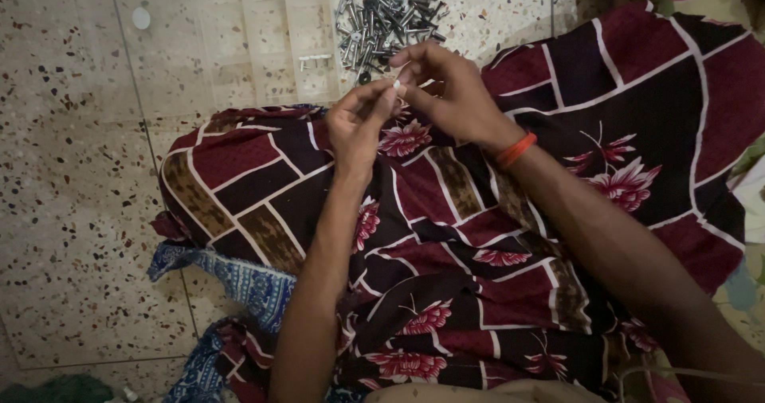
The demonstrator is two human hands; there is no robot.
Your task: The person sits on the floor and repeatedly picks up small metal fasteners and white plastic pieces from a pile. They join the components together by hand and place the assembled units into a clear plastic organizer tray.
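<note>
Above the lap, in the head view, both hands meet over a dark red flowered cloth (pixel 478 236). The left hand (pixel 356 128) and the right hand (pixel 450 92) pinch one tiny white piece (pixel 396 86) between their fingertips, so it sits right between the two hands. An orange band (pixel 516 150) goes round the right wrist. Just past the hands, a pile of small metal pieces (pixel 390 17) lies on the speckled floor (pixel 80 212). It looks like the hands are fitting the little piece. That needs slow, careful fingers and a steady grip
</note>
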